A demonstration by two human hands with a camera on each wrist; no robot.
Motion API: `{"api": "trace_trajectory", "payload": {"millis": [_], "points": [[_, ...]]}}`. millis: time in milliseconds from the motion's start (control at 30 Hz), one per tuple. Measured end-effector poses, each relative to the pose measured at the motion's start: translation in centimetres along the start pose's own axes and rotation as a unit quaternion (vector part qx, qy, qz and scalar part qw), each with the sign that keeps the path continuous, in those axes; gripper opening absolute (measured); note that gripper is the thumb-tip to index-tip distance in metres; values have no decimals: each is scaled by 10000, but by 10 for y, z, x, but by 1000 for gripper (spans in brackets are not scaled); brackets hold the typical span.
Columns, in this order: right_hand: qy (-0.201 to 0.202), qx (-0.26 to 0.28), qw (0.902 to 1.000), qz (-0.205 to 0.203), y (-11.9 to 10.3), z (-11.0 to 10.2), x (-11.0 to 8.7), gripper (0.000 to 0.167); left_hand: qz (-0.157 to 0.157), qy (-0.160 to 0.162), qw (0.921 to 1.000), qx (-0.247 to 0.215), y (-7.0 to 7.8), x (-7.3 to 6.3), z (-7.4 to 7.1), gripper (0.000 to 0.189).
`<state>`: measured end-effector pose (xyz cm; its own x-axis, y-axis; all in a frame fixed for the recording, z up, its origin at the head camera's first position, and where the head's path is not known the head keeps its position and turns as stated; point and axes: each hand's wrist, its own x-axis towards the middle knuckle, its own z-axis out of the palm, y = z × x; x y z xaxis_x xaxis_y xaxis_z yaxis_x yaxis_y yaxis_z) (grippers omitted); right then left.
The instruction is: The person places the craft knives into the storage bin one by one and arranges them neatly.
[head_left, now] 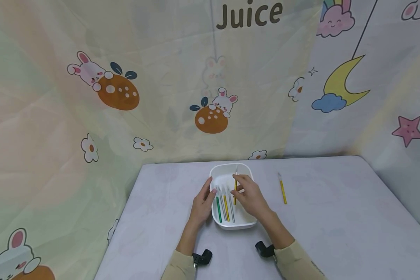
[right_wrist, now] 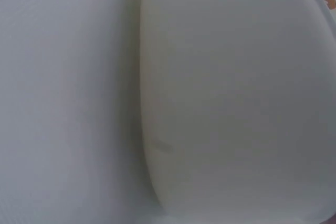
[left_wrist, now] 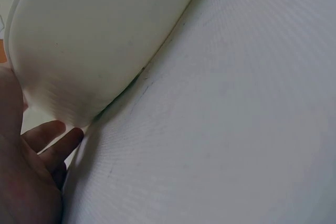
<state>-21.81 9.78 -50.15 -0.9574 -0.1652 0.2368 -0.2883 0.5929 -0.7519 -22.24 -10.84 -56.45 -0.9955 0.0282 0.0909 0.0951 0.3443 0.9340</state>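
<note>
A white tray (head_left: 245,222) with rounded corners stands on the table. My left hand (head_left: 201,206) holds its left side, thumb at the rim and fingers along the outer wall; the left wrist view shows that hand (left_wrist: 31,166) against the wall. Over the tray's right side, my right hand (head_left: 251,196) pinches a slim yellow paintbrush (head_left: 235,200), its pale tip pointing away from me. Several more slim brushes lie side by side in the tray, among them a green one (head_left: 218,210) and a yellow one (head_left: 226,209). The right wrist view has only the tray's outer wall (right_wrist: 236,98).
Another yellow paintbrush (head_left: 283,190) lies on the white-covered table (head_left: 336,217), right of the tray. A printed fabric backdrop (head_left: 168,124) hangs behind the table. Dark wrist cameras are strapped at both sleeves.
</note>
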Motion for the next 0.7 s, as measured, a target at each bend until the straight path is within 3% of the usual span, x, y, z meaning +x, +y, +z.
{"api": "trace_trajectory", "payload": {"millis": [367,700], "points": [[-51,-254,9997,-30,2,5,-1,64,69,-20,9999,-81,2,1,-1,55],[-262,-365,9987,220,2,5,-3,64,62,-47,9999,-65,2,0,-1,55]]}}
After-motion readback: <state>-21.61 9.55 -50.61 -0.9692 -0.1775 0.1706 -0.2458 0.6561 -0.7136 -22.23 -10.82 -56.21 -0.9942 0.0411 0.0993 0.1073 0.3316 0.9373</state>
